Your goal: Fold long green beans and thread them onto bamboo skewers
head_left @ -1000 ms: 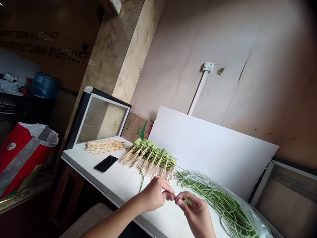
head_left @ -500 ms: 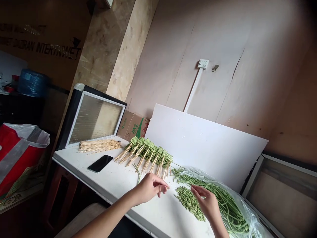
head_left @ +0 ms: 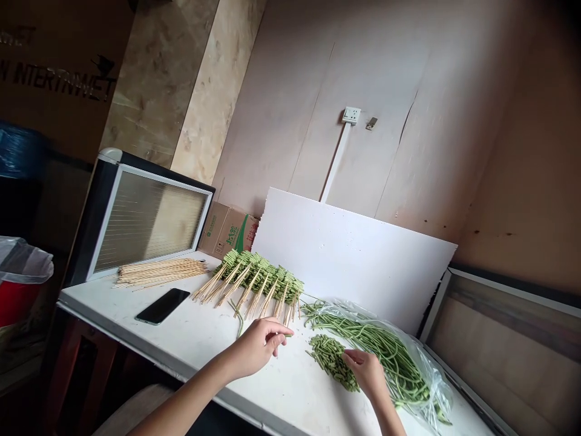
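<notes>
So the left hand (head_left: 256, 348) is loosely curled just off the tabletop (head_left: 190, 339), and there's a tiny bit of green by the fingertips (head_left: 284, 333), but I can't tell if it's actually holding anything. The right hand (head_left: 367, 372) is down at the edge of the cut beans (head_left: 329, 362), fingertips on the pile, though I can't tell if they've pinched a piece. My tip: take pieces from the pile's edge, one at a time, so the heap doesn't spread. The full skewers (head_left: 254, 287) sit in a neat row, so I'd keep them lined up and well clear of your elbows. The long beans (head_left: 363, 330) lie in a plastic bag (head_left: 431, 387), their far ends tangled and hard to follow, and the right wrist cuts off part of the view.
</notes>
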{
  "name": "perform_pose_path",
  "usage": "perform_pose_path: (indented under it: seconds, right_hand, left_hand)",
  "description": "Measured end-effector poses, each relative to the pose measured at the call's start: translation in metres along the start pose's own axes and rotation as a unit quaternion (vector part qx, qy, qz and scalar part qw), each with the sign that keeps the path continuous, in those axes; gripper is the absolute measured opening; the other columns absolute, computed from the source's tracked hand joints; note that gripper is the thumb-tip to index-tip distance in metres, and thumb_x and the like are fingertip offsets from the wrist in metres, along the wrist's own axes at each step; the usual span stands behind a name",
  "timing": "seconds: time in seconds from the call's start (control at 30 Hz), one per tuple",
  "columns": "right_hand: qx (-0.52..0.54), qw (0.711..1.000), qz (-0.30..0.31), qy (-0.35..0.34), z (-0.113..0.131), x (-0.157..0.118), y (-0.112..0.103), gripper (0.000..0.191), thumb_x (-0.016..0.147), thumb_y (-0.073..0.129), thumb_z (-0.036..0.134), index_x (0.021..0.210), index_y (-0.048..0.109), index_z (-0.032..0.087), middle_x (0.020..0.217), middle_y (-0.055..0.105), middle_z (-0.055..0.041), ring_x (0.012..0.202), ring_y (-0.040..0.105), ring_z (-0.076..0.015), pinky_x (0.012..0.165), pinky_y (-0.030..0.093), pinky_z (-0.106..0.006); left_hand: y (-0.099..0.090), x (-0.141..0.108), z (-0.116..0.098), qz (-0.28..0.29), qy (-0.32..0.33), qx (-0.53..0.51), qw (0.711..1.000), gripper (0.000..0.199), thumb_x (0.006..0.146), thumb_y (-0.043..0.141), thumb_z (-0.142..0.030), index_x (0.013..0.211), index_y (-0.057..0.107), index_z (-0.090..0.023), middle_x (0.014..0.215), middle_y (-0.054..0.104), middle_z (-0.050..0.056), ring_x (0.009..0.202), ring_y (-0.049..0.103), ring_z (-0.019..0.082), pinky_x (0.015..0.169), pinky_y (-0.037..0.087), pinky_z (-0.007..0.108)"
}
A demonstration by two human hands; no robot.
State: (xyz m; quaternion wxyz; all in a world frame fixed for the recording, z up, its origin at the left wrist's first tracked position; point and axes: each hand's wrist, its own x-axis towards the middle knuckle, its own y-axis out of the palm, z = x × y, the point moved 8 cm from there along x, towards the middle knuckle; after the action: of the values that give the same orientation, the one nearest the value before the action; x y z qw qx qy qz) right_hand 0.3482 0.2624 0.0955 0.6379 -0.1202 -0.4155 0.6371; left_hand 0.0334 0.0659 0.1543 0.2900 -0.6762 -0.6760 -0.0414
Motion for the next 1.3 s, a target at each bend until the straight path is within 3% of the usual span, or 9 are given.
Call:
perform_pose_path:
  seconds: [0.2, 0.37, 0.47, 0.53, 0.6, 0.7, 0.87, 1.03, 1.3]
  right_hand:
    - [0.009, 0.999, -0.046, -0.011, 0.025, -0.004, -0.015, 0.043, 0.073, 0.065, 0.053, 0.092, 0.085, 0.019, 0.098, 0.081, -0.0139, 0.085, 0.076, -0.0355, 0.081, 0.057, -0.044]
    - [0.146, 0.987, 0.019, -0.065, 0.111, -0.031, -0.023, 0.055, 0.083, 0.067, 0.063, 0.108, 0.082, 0.016, 0.104, 0.080, -0.0161, 0.093, 0.076, -0.0347, 0.068, 0.060, -0.039]
    - [0.187, 0.970, 0.099, -0.116, 0.171, -0.064, -0.011, 0.057, 0.086, 0.067, 0.066, 0.114, 0.080, 0.019, 0.102, 0.080, -0.0143, 0.077, 0.075, -0.0282, 0.050, 0.054, -0.032]
    - [0.201, 0.954, 0.155, -0.160, 0.204, -0.087, 0.003, 0.057, 0.084, 0.071, 0.065, 0.119, 0.078, 0.020, 0.101, 0.080, -0.0125, 0.077, 0.074, -0.0259, 0.050, 0.053, -0.029]
    - [0.199, 0.947, 0.147, -0.204, 0.225, -0.102, 0.009, 0.052, 0.083, 0.075, 0.062, 0.114, 0.080, 0.021, 0.097, 0.080, -0.0115, 0.084, 0.075, -0.0264, 0.056, 0.056, -0.028]
    - [0.177, 0.952, 0.098, -0.229, 0.231, -0.108, 0.014, 0.040, 0.090, 0.070, 0.058, 0.102, 0.083, 0.022, 0.094, 0.080, -0.0114, 0.079, 0.074, -0.0243, 0.059, 0.056, -0.027]
    - [0.178, 0.962, 0.033, -0.206, 0.210, -0.094, 0.010, 0.041, 0.092, 0.067, 0.058, 0.098, 0.083, 0.021, 0.094, 0.080, -0.0121, 0.073, 0.073, -0.0236, 0.059, 0.058, -0.029]
    - [0.190, 0.961, 0.035, -0.200, 0.207, -0.091, -0.001, 0.034, 0.090, 0.072, 0.053, 0.099, 0.082, 0.022, 0.096, 0.080, -0.0102, 0.070, 0.072, -0.0213, 0.058, 0.057, -0.028]
    - [0.145, 0.957, 0.044, -0.246, 0.220, -0.099, -0.003, 0.027, 0.090, 0.073, 0.049, 0.096, 0.080, 0.024, 0.091, 0.077, -0.0091, 0.079, 0.072, -0.0228, 0.059, 0.054, -0.027]
  left_hand:
    - [0.004, -0.005, -0.004, 0.021, -0.011, 0.005, 1.000, 0.037, 0.100, 0.052, -0.039, 0.121, 0.077, -0.020, 0.120, 0.068, 0.011, 0.078, 0.066, 0.015, 0.085, 0.054, 0.033]
    - [0.001, -0.004, -0.004, -0.020, -0.027, -0.078, 0.996, 0.041, 0.091, 0.068, -0.036, 0.127, 0.072, -0.015, 0.107, 0.071, 0.010, 0.076, 0.070, 0.017, 0.087, 0.054, 0.037]
    - [0.002, -0.003, -0.002, -0.035, -0.035, -0.112, 0.992, 0.051, 0.087, 0.074, -0.035, 0.133, 0.066, -0.015, 0.102, 0.073, 0.009, 0.076, 0.070, 0.019, 0.088, 0.054, 0.039]
    - [0.005, -0.002, -0.001, -0.035, -0.037, -0.121, 0.991, 0.052, 0.084, 0.077, -0.032, 0.132, 0.065, -0.015, 0.099, 0.074, 0.008, 0.079, 0.071, 0.020, 0.087, 0.055, 0.039]
    - [0.008, -0.001, -0.001, -0.032, -0.038, -0.124, 0.991, 0.050, 0.082, 0.078, -0.029, 0.130, 0.067, -0.016, 0.097, 0.074, 0.007, 0.084, 0.071, 0.021, 0.087, 0.055, 0.039]
    - [0.011, -0.002, -0.002, -0.027, -0.040, -0.121, 0.991, 0.049, 0.081, 0.078, -0.028, 0.127, 0.068, -0.017, 0.097, 0.074, 0.007, 0.086, 0.071, 0.021, 0.087, 0.055, 0.038]
    - [0.011, -0.006, -0.003, 0.002, -0.063, -0.071, 0.995, 0.048, 0.081, 0.078, -0.036, 0.124, 0.071, -0.016, 0.097, 0.075, 0.008, 0.085, 0.070, 0.021, 0.084, 0.054, 0.035]
    - [0.007, -0.007, -0.003, 0.002, -0.069, -0.013, 0.998, 0.028, 0.084, 0.074, -0.038, 0.099, 0.079, -0.014, 0.084, 0.077, 0.007, 0.085, 0.068, 0.022, 0.081, 0.052, 0.032]
    - [0.009, -0.007, -0.016, -0.003, -0.033, 0.006, 0.999, 0.021, 0.086, 0.074, -0.037, 0.093, 0.083, -0.019, 0.094, 0.078, 0.006, 0.090, 0.065, 0.022, 0.084, 0.048, 0.032]
